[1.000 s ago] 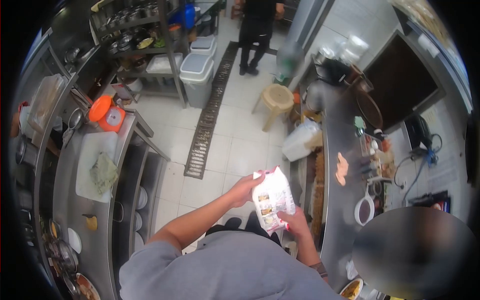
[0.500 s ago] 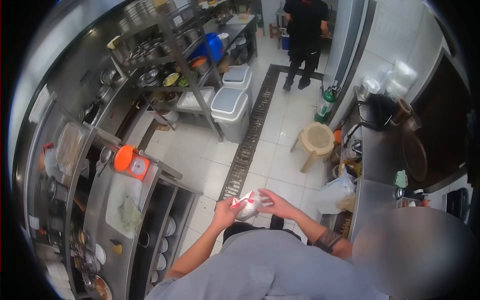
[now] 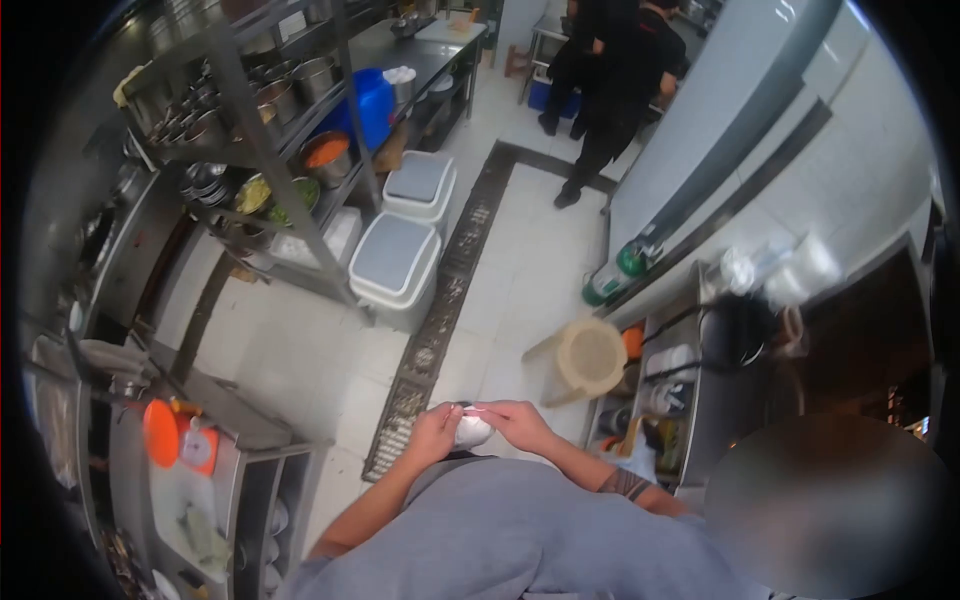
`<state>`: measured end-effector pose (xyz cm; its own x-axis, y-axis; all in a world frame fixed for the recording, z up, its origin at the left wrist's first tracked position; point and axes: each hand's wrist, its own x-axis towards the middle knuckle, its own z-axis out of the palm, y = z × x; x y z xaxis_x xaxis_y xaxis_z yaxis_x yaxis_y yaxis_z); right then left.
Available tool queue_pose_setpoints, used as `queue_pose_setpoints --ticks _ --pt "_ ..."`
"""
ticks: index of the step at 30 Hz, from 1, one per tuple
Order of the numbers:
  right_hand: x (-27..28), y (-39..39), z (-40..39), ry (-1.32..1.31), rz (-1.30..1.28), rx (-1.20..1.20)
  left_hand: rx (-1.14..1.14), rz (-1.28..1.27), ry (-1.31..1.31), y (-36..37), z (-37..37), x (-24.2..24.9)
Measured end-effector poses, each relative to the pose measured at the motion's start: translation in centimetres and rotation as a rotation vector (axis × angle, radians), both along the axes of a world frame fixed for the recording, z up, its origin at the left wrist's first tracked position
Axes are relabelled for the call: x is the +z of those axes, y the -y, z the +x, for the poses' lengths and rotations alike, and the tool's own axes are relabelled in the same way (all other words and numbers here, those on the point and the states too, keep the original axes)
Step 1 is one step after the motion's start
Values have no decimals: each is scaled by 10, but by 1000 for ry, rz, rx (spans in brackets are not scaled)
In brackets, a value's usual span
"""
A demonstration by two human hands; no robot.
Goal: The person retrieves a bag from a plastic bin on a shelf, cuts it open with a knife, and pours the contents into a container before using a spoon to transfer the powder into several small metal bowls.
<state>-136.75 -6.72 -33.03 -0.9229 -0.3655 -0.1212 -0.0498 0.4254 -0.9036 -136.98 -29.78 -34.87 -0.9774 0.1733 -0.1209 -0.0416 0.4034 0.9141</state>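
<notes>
the left hand point(image 3: 434, 438) is nearly closed, its thumb and fingertips pinching the near-side end of a small white pouch with a pinkish edge point(image 3: 474, 430); the right hand point(image 3: 519, 425) is partly curled, fingers drawn together and gripping the same edge from the other side. the pouch is held in front of the grey shirt point(image 3: 540, 520), its pinched edge running roughly from hand to hand and its rounded body bulging toward the wearer; its long axis is foreshortened, so i cannot tell it, and any print is too small to read. just beyond is a dark metal floor grate point(image 3: 428, 345), with a round beige plastic stool point(image 3: 592, 357) to its right and 2 white bins with grey lids point(image 3: 395, 258) to its left. an orange scale with a round white dial point(image 3: 197, 448) sits on the left steel counter point(image 3: 245, 415). farther off are a green and white cylinder point(image 3: 614, 276), a large blue plastic container point(image 3: 373, 108) by the rack, and 2 people in black point(image 3: 625, 85).
</notes>
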Motion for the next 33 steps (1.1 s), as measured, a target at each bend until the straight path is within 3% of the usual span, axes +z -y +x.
queue_pose_setpoints --ticks 3,7,9,13,15,20,24,28,30,33 --pt "27 -32 -59 12 -31 -218 -272 28 -123 -33 -107 24" --pt "43 -65 -135 25 -32 -430 -398 1 -191 -85 -225 60" --pt "37 -80 -179 35 -359 -688 -414 6 -210 -108 -274 61" --pt "-11 -126 -278 45 -540 -660 -418 4 -180 -147 -373 38" --pt "-20 -145 -345 149 -344 -579 -399 -56 -157 -161 -426 32" --pt "5 -160 -512 187 -447 -398 -26 -114 -118 -181 -535 47" --pt "3 -160 -639 191 -211 -243 93 -195 -148 -196 -628 61" --pt "-7 -167 -753 81 -96 -245 143 -167 -170 -210 -731 44" --pt "-23 -175 -808 74 -178 -285 133 -157 -101 -218 -794 32" --pt "-35 -197 -885 238 -182 -342 -6 -90 -64 -231 -893 2"
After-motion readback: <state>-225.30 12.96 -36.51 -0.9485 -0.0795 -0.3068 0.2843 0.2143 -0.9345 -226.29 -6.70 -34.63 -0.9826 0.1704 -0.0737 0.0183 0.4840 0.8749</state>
